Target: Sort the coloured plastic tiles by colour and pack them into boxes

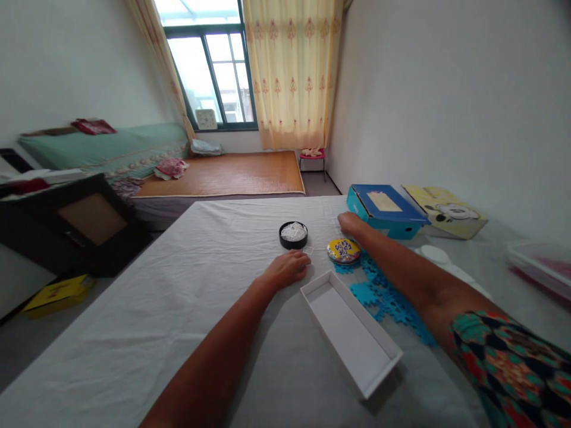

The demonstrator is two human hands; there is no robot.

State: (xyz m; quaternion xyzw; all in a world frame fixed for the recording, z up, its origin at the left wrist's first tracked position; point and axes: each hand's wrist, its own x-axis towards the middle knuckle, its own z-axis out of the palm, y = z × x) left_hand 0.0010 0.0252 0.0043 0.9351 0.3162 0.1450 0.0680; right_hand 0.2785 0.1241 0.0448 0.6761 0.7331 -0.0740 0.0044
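Observation:
My left hand (pixel 288 267) rests on the white tablecloth (pixel 156 309), fingers curled, with a tiny white piece at its fingertips that I cannot make out. Just beyond it stands a small black round dish (pixel 293 235) full of white bits. My right hand (pixel 350 223) reaches far across the table, fingers closed, beside the blue box (pixel 386 209). Under that forearm lie a round yellow tin lid (pixel 343 250) and blue interlocking puzzle pieces (pixel 379 294). An empty white rectangular tray (pixel 352 330) sits between my arms.
A cartoon-printed flat box (pixel 446 211) lies against the right wall, with a white lid (pixel 435 254) and a clear container (pixel 542 267) nearby. A dark frame (pixel 84 223) leans left of the table. A bed with a mat (pixel 223 173) stands under the window.

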